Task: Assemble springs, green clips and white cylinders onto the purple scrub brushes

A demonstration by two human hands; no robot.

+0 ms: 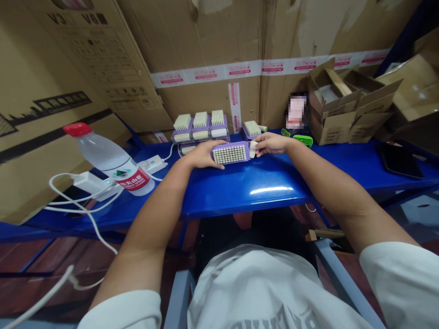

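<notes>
My left hand (203,155) is wrapped round the left end of a purple box (214,147), holding it over the blue table. Tight rows of small cream rod ends (230,155) fill its face toward me. At the box's right end, my right hand (269,144) pinches a small white piece (253,149) between thumb and fingers. Whether that piece touches the box is hard to see. Behind stand several similar purple-based blocks (200,122) with upright cream rods, side by side on clear cases. Another such block (252,130) sits behind my right hand.
A red-capped water bottle (113,157) and white chargers with cables (92,183) are at the left of the blue table (236,192). Bright green pieces (303,140), a phone (296,112) and open cartons (346,105) lie right. A dark flat device (399,160) rests far right.
</notes>
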